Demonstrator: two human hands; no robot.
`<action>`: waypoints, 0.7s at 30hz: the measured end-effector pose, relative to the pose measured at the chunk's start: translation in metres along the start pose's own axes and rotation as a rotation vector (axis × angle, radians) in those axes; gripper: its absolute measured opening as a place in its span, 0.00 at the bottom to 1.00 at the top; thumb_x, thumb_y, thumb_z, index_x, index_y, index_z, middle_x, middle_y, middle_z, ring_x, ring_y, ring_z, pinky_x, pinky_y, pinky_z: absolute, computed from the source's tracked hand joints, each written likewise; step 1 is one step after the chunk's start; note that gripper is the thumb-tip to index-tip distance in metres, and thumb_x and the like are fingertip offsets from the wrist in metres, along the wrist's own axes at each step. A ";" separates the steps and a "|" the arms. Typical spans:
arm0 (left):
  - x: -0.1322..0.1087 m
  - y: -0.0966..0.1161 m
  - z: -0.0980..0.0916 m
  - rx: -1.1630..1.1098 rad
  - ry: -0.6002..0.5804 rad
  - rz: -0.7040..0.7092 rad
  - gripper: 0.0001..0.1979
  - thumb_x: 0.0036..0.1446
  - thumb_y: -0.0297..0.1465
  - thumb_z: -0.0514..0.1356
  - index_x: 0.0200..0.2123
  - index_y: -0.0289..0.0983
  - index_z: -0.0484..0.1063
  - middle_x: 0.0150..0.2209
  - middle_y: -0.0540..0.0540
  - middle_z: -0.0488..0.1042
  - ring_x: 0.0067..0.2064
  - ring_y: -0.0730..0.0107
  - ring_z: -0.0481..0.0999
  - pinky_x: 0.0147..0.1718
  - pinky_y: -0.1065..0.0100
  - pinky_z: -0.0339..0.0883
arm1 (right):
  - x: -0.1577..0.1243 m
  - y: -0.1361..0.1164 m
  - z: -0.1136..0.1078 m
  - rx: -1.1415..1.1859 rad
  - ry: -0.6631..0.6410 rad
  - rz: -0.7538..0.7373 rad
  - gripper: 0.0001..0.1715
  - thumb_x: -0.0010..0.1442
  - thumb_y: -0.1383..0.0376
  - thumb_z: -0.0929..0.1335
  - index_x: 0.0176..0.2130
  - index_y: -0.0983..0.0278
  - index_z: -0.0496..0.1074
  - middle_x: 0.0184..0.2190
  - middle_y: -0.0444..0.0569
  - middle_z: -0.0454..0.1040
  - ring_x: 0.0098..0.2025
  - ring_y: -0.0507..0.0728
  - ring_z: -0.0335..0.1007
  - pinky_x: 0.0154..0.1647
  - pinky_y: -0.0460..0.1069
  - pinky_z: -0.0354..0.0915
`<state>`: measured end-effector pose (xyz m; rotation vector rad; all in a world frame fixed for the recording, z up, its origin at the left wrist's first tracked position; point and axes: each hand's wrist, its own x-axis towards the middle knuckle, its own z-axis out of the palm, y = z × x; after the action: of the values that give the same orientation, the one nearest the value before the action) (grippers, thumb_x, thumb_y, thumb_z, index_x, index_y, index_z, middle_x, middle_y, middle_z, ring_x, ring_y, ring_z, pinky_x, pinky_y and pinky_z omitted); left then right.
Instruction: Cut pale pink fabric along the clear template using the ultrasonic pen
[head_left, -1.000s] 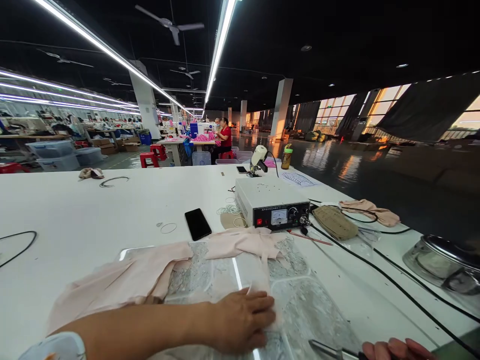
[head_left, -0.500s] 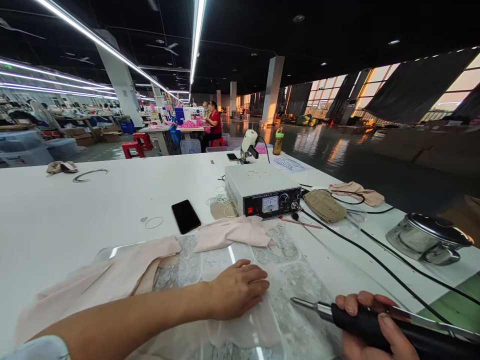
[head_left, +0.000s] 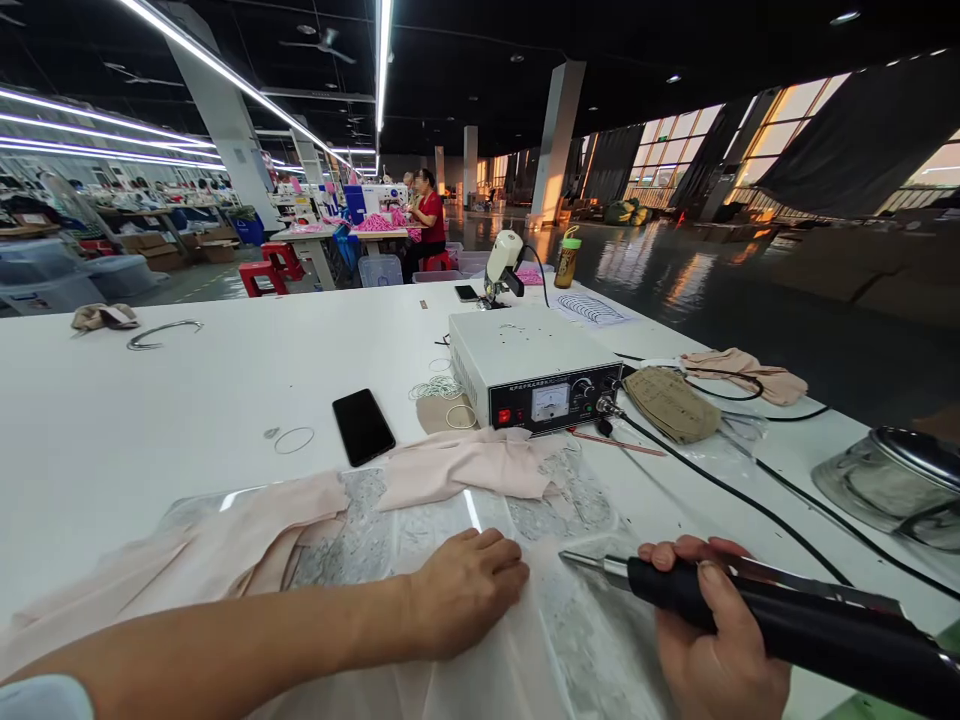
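Observation:
My left hand (head_left: pixel 472 590) rests on thin, pale pink sheer fabric (head_left: pixel 495 670), its fingers curled together over a fold. Below the fabric is a shiny transparent sheet (head_left: pixel 592 630) with a grey mottled pattern. In my right hand (head_left: pixel 720 620) is a handpiece (head_left: pixel 780 625) with a thick black grip and a pointed metal tip. The tip is just right of my left fingers, near the fabric's edge; contact is unclear. A flat shiny metal strip (head_left: pixel 825 588) runs along the grip. More pale pink fabric pieces (head_left: pixel 465 465) lie beyond and to the left.
A control box (head_left: pixel 551 375) with a dial stands ahead, its black cable (head_left: pixel 720 490) running right. A phone (head_left: pixel 363 427), elastic loops (head_left: pixel 435 388), a brown cloth pad (head_left: pixel 671 405) and a lidded glass pot (head_left: pixel 892 485) lie around. A person in red (head_left: pixel 430 215) sits beyond the table.
My left fingers have curled in from a flatter spread, and the sheer fabric has shifted under them. The handpiece tip has moved left and up, closer to the left hand. The view has turned slightly.

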<state>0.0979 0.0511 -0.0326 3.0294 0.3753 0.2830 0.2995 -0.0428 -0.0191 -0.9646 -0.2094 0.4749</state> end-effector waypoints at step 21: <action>-0.007 0.004 -0.001 0.147 -0.018 0.197 0.19 0.65 0.26 0.51 0.57 0.24 0.65 0.55 0.30 0.71 0.42 0.57 0.72 0.35 0.60 0.63 | -0.002 -0.003 0.006 -0.072 -0.033 -0.072 0.15 0.46 0.63 0.75 0.34 0.60 0.69 0.29 0.40 0.67 0.29 0.52 0.66 0.40 0.56 0.69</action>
<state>0.0916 0.0452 -0.0321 3.2162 0.0995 0.2501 0.2968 -0.0412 -0.0130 -1.0170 -0.2912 0.4197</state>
